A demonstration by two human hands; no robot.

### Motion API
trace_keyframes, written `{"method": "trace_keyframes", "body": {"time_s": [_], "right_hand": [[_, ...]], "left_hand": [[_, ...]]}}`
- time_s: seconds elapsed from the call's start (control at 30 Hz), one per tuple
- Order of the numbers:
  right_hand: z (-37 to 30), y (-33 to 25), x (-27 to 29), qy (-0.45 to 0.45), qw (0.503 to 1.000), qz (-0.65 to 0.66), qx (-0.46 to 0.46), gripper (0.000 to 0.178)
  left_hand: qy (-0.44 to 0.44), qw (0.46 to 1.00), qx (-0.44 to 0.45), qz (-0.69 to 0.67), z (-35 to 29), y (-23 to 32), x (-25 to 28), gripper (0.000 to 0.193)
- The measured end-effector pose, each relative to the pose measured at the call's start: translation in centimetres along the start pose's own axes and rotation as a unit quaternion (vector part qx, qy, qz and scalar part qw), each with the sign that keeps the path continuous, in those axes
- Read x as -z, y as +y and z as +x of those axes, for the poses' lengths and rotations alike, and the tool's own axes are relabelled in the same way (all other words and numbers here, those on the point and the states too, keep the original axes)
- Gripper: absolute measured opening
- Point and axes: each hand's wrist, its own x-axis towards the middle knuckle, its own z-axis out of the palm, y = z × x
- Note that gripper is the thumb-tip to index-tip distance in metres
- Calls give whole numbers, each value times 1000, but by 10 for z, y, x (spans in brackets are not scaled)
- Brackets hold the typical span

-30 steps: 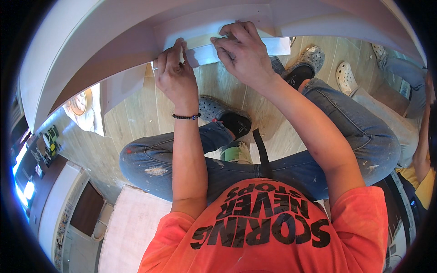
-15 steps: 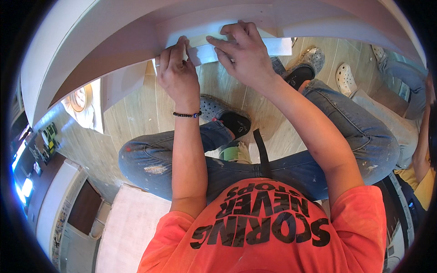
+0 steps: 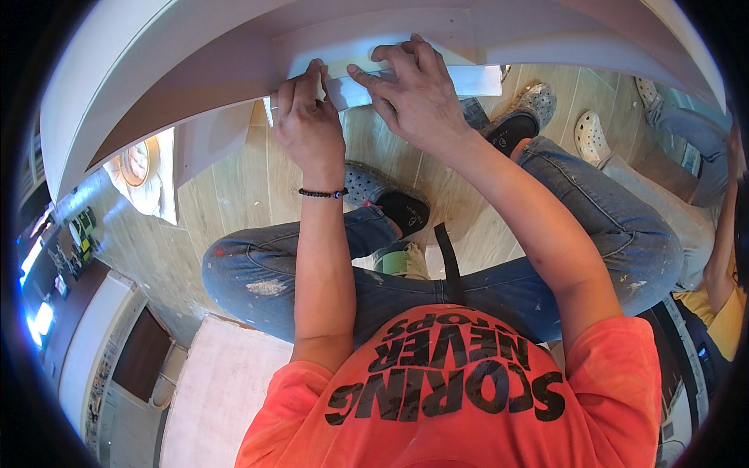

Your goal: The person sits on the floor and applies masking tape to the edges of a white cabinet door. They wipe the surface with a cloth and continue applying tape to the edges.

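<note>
A pale, curved cabinet-like piece [image 3: 156, 70] arches across the top, with a recess whose inner wall [image 3: 351, 37] faces me. Along the recess's near edge runs a white strip or narrow panel [image 3: 476, 79]. My left hand [image 3: 307, 129], with a dark bead bracelet [image 3: 322, 193] at the wrist, is closed around the strip's edge, fingertips pinched close together. My right hand [image 3: 421, 93] lies over the strip farther right, fingers spread and bent, its index finger pointing toward the left hand. Its fingertips rest at the strip and inner wall; their undersides are hidden.
My bent legs in jeans [image 3: 624, 210] straddle a wood-look floor [image 3: 226, 187]. A green-and-white roll or tub [image 3: 403, 261] is between them. A co-worker's leg [image 3: 647, 187] and clog [image 3: 591, 136] are at the right. A pale board [image 3: 218, 390] lies lower left.
My right hand's fingers have shifted slightly left, the index finger nearer my left hand. The left hand keeps nearly the same place and closed grip.
</note>
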Motion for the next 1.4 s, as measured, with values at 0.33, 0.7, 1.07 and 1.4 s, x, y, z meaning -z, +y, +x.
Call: {"method": "trace_keyframes", "body": {"time_s": [0.33, 0.7, 1.07, 1.4], "right_hand": [[2, -2, 2, -4, 1000, 9, -2, 44], [6, -20, 3, -50, 998, -37, 4, 53], [8, -19, 2, -65, 996, -53, 14, 58], [8, -21, 2, -72, 995, -65, 12, 58]], "left_hand": [[-13, 1000, 5, -6, -1, 0, 1, 18], [-75, 995, 51, -41, -4, 2, 8, 43], [12, 996, 63, -54, -4, -3, 12, 44], [-9, 986, 146, -81, -24, -9, 39, 24]]}}
